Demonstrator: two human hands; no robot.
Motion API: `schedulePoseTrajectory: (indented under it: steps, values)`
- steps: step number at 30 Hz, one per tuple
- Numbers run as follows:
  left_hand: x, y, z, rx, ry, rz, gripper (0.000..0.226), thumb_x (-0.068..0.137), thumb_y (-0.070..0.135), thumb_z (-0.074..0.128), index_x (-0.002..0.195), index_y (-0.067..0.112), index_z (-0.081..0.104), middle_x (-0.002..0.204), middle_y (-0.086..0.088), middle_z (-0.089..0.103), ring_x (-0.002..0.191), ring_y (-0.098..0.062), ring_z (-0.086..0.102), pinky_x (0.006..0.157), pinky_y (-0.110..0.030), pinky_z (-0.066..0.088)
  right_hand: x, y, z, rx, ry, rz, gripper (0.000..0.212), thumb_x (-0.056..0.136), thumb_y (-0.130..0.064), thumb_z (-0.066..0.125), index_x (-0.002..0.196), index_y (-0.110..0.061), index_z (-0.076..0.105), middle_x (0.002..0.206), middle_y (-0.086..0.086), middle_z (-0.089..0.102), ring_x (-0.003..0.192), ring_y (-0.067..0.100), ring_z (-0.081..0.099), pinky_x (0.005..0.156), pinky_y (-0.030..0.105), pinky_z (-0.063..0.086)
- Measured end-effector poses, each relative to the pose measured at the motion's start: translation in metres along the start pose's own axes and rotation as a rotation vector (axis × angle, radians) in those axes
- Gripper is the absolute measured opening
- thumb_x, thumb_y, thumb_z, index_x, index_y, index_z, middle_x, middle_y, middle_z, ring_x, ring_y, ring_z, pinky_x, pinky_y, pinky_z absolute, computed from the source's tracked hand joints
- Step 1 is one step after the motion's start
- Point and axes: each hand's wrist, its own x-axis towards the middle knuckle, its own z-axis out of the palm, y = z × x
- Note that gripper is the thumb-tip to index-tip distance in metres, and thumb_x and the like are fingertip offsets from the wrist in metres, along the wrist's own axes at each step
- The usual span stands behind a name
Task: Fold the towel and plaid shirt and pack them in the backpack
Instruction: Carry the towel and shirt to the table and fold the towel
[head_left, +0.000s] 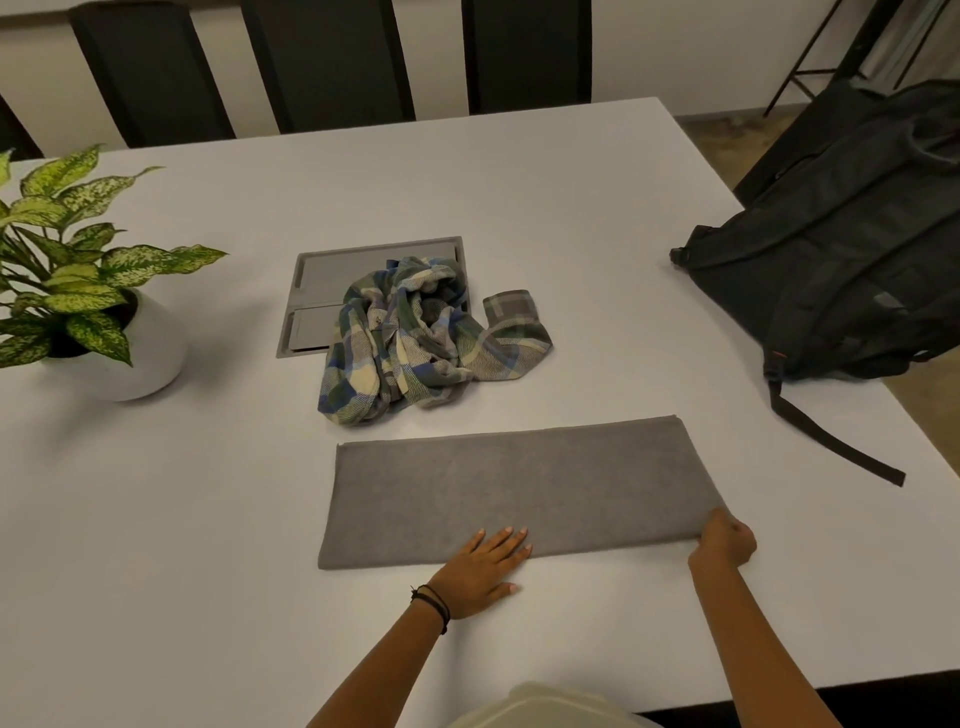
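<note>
A grey towel (514, 488) lies folded into a long flat strip on the white table (182, 519), close to me. My left hand (480, 569) rests flat with straight fingers on the towel's near edge, about at its middle. My right hand (724, 543) pinches the towel's near right corner with curled fingers. Behind the towel the plaid shirt (415, 338) sits in a crumpled heap, one sleeve trailing to the right. The black backpack (852, 260) lies on the table's right side, partly over the edge, a strap (836, 441) trailing toward me.
A potted plant (78, 291) in a white pot stands at the left. A grey recessed hatch (322, 291) in the table lies under the shirt's left part. Dark chairs (322, 62) line the far edge.
</note>
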Motion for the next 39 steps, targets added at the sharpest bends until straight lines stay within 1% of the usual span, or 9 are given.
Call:
schedulePoseTrajectory:
  steps: [5, 8, 12, 16, 19, 23, 29, 32, 39]
  values:
    - [0.027, 0.021, -0.011, 0.047, -0.006, 0.040, 0.089, 0.075, 0.064, -0.012, 0.149, 0.018, 0.002, 0.157, -0.002, -0.005, 0.145, -0.020, -0.003, 0.116, -0.042, 0.002, 0.008, -0.018, -0.007, 0.122, 0.106, -0.032, 0.032, 0.088, -0.009, 0.042, 0.111, 0.010, 0.053, 0.117, 0.026, 0.056, 0.087, 0.026, 0.052, 0.076, 0.028, 0.042]
    - [0.040, 0.031, -0.013, 0.101, -0.024, 0.047, 0.076, 0.084, 0.055, 0.000, 0.149, 0.015, 0.004, 0.157, -0.005, -0.003, 0.145, -0.023, 0.001, 0.115, -0.047, 0.008, 0.009, -0.027, -0.013, 0.180, 0.143, -0.035, 0.034, 0.086, -0.011, 0.040, 0.111, 0.009, 0.052, 0.113, 0.024, 0.056, 0.100, 0.036, 0.056, 0.077, 0.028, 0.042]
    - [0.054, 0.044, -0.017, 0.105, -0.058, 0.048, 0.058, 0.100, 0.038, 0.024, 0.149, 0.014, 0.004, 0.157, -0.005, -0.005, 0.145, -0.022, -0.001, 0.115, -0.046, 0.007, 0.011, -0.037, -0.017, 0.231, 0.161, -0.059, 0.033, 0.085, -0.011, 0.040, 0.110, 0.008, 0.052, 0.103, 0.016, 0.054, 0.087, 0.022, 0.050, 0.078, 0.030, 0.043]
    - [0.061, 0.047, -0.025, 0.027, -0.053, 0.050, 0.055, 0.100, 0.035, 0.031, 0.149, 0.015, 0.013, 0.158, -0.005, -0.001, 0.145, -0.021, 0.004, 0.114, -0.044, 0.011, 0.010, -0.042, -0.016, 0.202, 0.113, -0.134, 0.012, 0.084, -0.008, 0.044, 0.075, -0.013, 0.050, 0.084, 0.002, 0.054, 0.085, 0.020, 0.051, 0.079, 0.030, 0.045]
    - [0.066, 0.044, -0.039, -0.181, 0.000, 0.030, 0.049, 0.100, 0.031, 0.036, 0.146, 0.015, 0.026, 0.156, -0.006, 0.014, 0.142, -0.023, 0.019, 0.114, -0.039, 0.021, 0.005, -0.045, -0.012, 0.155, 0.052, -0.206, 0.007, 0.084, -0.006, 0.050, 0.084, -0.009, 0.056, 0.093, 0.008, 0.058, 0.088, 0.021, 0.054, 0.085, 0.035, 0.049]
    - [0.073, 0.040, -0.066, -0.591, 0.102, -0.080, 0.045, 0.099, 0.029, 0.042, 0.140, 0.012, 0.038, 0.147, -0.006, 0.037, 0.133, -0.020, 0.037, 0.109, -0.025, 0.027, -0.012, -0.052, -0.002, 0.111, -0.043, -0.284, 0.022, 0.088, -0.006, 0.056, 0.108, 0.003, 0.057, 0.101, 0.008, 0.058, 0.090, 0.020, 0.055, 0.085, 0.032, 0.048]
    - [0.078, 0.035, -0.131, -1.077, 0.180, -0.194, 0.041, 0.100, 0.029, 0.039, 0.137, 0.013, 0.043, 0.138, -0.006, 0.048, 0.124, -0.019, 0.047, 0.100, -0.029, 0.039, -0.058, -0.059, 0.017, 0.069, -0.247, -0.445, 0.013, 0.087, -0.006, 0.059, 0.099, -0.004, 0.059, 0.095, 0.006, 0.059, 0.082, 0.013, 0.056, 0.072, 0.021, 0.049]
    - [0.079, 0.032, -0.159, -1.296, 0.175, -0.250, 0.043, 0.100, 0.034, 0.036, 0.135, 0.010, 0.041, 0.134, -0.010, 0.050, 0.112, -0.017, 0.053, 0.082, -0.024, 0.050, -0.083, -0.057, 0.029, 0.034, -0.353, -0.506, 0.008, 0.086, -0.007, 0.061, 0.094, -0.007, 0.060, 0.091, 0.005, 0.062, 0.080, 0.013, 0.058, 0.066, 0.012, 0.050]
    - [0.082, 0.013, -0.202, -1.552, 0.265, -0.357, 0.054, 0.096, 0.053, 0.027, 0.116, 0.010, 0.053, 0.108, -0.010, 0.062, 0.094, -0.024, 0.062, 0.074, -0.032, 0.056, -0.146, -0.046, 0.050, -0.127, -0.683, -0.705, 0.013, 0.083, -0.002, 0.064, 0.088, -0.013, 0.060, 0.082, -0.011, 0.061, 0.073, 0.000, 0.059, 0.064, 0.007, 0.047]
